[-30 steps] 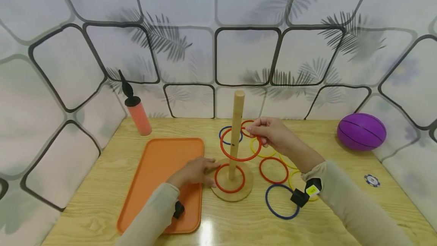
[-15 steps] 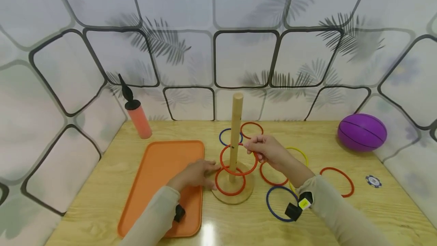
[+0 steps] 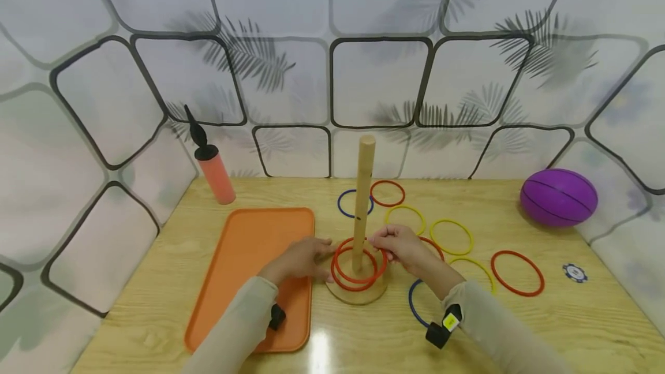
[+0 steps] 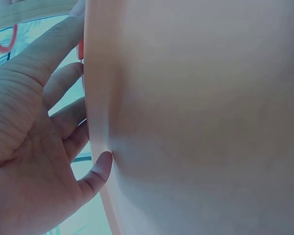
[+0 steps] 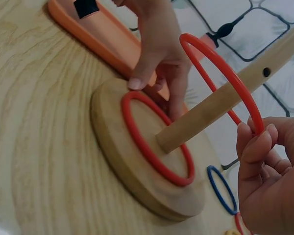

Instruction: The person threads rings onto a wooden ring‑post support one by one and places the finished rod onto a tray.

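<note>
My right hand [image 3: 402, 247] pinches a red ring [image 5: 225, 68] between thumb and fingers. The ring circles the upright wooden peg [image 5: 206, 115], tilted and above the base in the right wrist view. A second red ring [image 5: 137, 137] lies around the peg's foot on the round wooden base [image 5: 105, 117]. My left hand [image 3: 301, 258] reaches across the orange tray's right edge, its fingers extended, fingertips right at the base's rim. In the left wrist view, the tray [image 4: 196, 117] fills the right side beside the fingers.
Several loose rings lie right of and behind the peg, including a blue ring [image 3: 339, 204], a yellow ring [image 3: 452, 220] and a red ring [image 3: 511, 252]. A purple ball [image 3: 558, 197], a poker chip [image 3: 575, 273] and a pink hand pump [image 3: 215, 175] stand farther out.
My right hand has lowered the red ring along the peg, from about mid-height to near the base. The left hand has stayed in place.
</note>
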Demonstrator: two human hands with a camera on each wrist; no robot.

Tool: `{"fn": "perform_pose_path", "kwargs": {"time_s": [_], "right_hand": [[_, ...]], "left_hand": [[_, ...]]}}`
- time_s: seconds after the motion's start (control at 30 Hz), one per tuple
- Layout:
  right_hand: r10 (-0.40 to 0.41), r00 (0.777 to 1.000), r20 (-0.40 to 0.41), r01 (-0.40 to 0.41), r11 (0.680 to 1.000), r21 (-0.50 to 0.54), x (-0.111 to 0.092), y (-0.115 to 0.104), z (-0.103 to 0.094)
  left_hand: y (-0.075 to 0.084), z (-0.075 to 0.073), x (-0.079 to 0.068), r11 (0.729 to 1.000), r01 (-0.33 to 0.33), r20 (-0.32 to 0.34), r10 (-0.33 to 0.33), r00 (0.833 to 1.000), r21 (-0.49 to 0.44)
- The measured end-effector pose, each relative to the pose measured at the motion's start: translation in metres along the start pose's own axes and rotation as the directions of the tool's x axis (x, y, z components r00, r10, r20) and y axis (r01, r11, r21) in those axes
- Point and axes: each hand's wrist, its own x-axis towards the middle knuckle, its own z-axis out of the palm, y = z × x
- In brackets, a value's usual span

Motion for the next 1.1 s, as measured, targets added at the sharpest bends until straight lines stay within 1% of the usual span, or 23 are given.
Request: {"fn": "perform_pose_path", "kwargs": {"time_s": [0.17,0.37,0.53,0.7,0.8,0.9,1.0,1.1], "right_hand": [[0.022,0.999,-0.039,-0.022,1.0,-0.012,0.001,0.01,0.006],[0.023,0.995,-0.092,-0.026,0.999,-0.033,0.003,0.02,0.012],[0.02,0.994,-0.106,-0.028,0.997,-0.074,0.004,0.026,0.014],[0.022,0.993,-0.116,-0.031,0.997,-0.074,0.004,0.03,0.015],[0.016,0.992,-0.124,-0.028,0.995,-0.091,0.003,0.031,0.015],[0.012,0.989,-0.148,-0.031,0.992,-0.124,0.001,0.031,0.013],[-0.003,0.986,-0.169,-0.024,0.987,-0.161,-0.001,0.03,0.009],[-0.02,0.984,-0.178,-0.012,0.984,-0.177,-0.002,0.031,0.004]], "left_hand": [[0.001,-0.002,0.001,1.0,-0.003,0.003,0.003,1.0,0.001],[0.003,-0.003,-0.001,1.0,0.002,0.009,-0.002,1.0,-0.027],[0.004,-0.002,-0.002,1.0,0.011,0.012,-0.011,1.0,-0.028],[0.004,-0.002,-0.001,1.0,0.012,0.016,-0.011,1.0,-0.028],[0.004,-0.001,-0.001,1.0,0.009,0.014,-0.009,1.0,-0.024],[0.003,-0.001,-0.001,1.0,0.007,0.014,-0.007,1.0,-0.003],[0.003,-0.001,-0.001,1.0,0.008,0.009,-0.008,1.0,0.015],[0.002,-0.001,-0.001,1.0,0.008,0.004,-0.008,1.0,0.012]]}}
